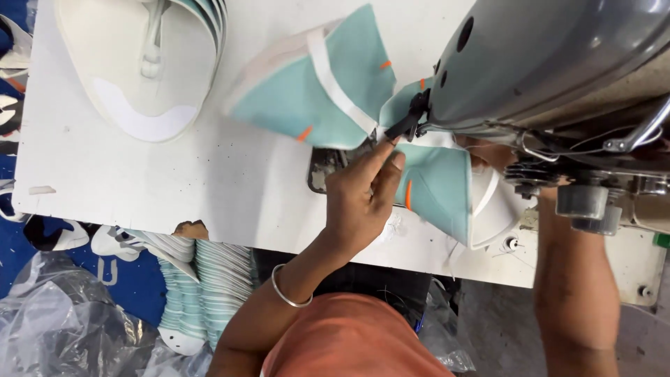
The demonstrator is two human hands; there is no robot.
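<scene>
Far left, a stack of white sole-shaped pieces [139,63] is lying on the white table [230,188], well apart from both hands and not being touched. Below the table edge more stacked striped pieces [216,279] are sitting over crumpled clear plastic [56,321]. Moving right, the teal fabric piece with white tape strips [314,91] is spreading over the table, its free left flap fanning up and left while its right part is running under the head of the grey sewing machine [551,56]; small orange marks are showing on it. Its long axis is running roughly left to right across the needle area. The left hand [363,195] is coming in from below, with a metal bangle [286,290] on the wrist, fingers drawn together and pointing up and right, fingertips [387,150] pressing on the fabric just beside the black presser part [412,115]; it looks more like pressing flat than pinching, though the thumb is hidden. So the fabric is lying directly above and on both sides of this hand, touching it. Further right, the right hand [488,153] is mostly hidden behind the machine head and the folded teal and white flap [453,195]; only the forearm is clearly showing, so I cannot tell whether it is spread or gripping. The left hand is the one visibly nearer the needle point.
</scene>
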